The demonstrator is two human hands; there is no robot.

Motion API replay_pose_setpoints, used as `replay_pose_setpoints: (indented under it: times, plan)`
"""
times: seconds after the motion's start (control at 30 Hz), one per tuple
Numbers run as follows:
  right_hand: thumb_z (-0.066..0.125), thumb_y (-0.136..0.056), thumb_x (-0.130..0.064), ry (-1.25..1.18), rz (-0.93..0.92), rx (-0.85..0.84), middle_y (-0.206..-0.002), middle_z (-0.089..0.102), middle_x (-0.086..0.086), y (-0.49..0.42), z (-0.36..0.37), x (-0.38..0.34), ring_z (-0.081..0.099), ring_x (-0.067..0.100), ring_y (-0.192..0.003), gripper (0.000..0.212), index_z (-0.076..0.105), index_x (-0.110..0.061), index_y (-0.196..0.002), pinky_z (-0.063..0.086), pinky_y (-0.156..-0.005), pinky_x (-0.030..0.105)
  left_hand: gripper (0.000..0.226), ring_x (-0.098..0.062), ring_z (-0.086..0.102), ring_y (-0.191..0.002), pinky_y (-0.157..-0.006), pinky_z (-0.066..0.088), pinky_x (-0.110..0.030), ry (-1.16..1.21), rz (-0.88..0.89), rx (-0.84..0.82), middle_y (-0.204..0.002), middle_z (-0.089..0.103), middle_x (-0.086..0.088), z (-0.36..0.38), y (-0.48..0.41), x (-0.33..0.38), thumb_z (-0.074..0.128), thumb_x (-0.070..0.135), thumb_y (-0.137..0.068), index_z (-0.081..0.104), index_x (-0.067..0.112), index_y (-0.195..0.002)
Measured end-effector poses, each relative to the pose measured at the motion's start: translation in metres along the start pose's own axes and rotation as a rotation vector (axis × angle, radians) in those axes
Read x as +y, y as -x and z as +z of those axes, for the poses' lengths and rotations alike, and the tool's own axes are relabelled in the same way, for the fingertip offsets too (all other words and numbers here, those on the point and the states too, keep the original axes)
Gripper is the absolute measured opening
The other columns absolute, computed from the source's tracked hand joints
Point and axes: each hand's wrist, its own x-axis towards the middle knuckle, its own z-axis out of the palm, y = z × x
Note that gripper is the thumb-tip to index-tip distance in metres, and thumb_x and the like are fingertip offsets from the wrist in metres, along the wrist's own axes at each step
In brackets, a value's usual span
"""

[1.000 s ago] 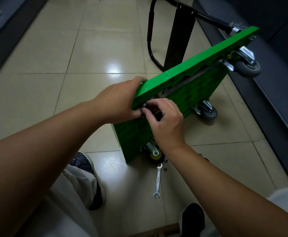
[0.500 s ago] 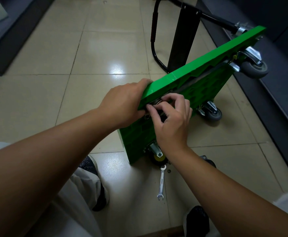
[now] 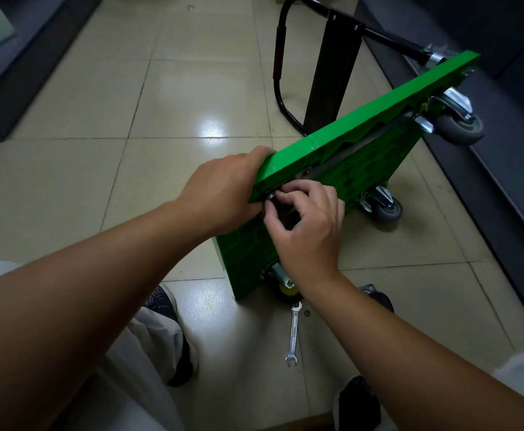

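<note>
The green cart deck (image 3: 363,132) is standing tipped on its long edge on the tiled floor (image 3: 99,181), stretching from the centre toward 2 o'clock. The left hand (image 3: 223,194) is gripping the deck's near corner, fingers curled round its edge. The right hand (image 3: 310,231), fingers bent, is pinching a small metal fitting (image 3: 270,195) on the underside just beneath that corner. A wrench (image 3: 293,334) is lying on the floor at 6 o'clock from the deck, just below a yellow-hubbed wheel (image 3: 285,289)
</note>
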Motion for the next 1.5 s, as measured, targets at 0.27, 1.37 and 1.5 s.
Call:
replay_pose_setpoints:
  times: [0.27, 1.37, 1.5]
  plan:
    - [0.075, -0.088, -0.026, -0.047, 0.051, -0.029, -0.108, 0.060, -0.003, -0.001, -0.002, -0.001, 0.054, 0.016, -0.104, 0.015, 0.070, -0.016, -0.098, 0.043, -0.091, 0.036, 0.076, -0.025, 0.064, -0.099, -0.071, 0.037, -0.030, -0.007, -0.001, -0.002, -0.121, 0.066, -0.001, -0.001, 0.000, 0.001, 0.073, 0.037, -0.088, 0.033, 0.029, -0.151]
    - [0.063, -0.099, -0.025, -0.615, 0.766, -0.477, -0.095, 0.071, -0.014, -0.067, 0.006, 0.026, 0.072, 0.003, -0.089, 0.048, 0.053, -0.012, -0.144, 0.058, -0.095, 0.036, 0.073, -0.029, 0.063, -0.107, -0.079, 0.049, -0.039, -0.027, -0.121, 0.030, -0.122, 0.068, 0.002, -0.003, 0.004, -0.020, 0.076, 0.046, -0.085, 0.040, 0.034, -0.148]
    - [0.063, -0.099, -0.020, -0.638, 0.736, -0.516, -0.092, 0.073, -0.011, -0.075, 0.016, 0.026, 0.073, 0.002, -0.083, 0.043, 0.057, -0.010, -0.140, 0.060, -0.089, 0.031, 0.073, -0.031, 0.064, -0.105, -0.078, 0.051, -0.040, -0.058, -0.187, 0.048, -0.118, 0.070, 0.000, -0.003, 0.007, -0.020, 0.076, 0.048, -0.083, 0.041, 0.034, -0.146]
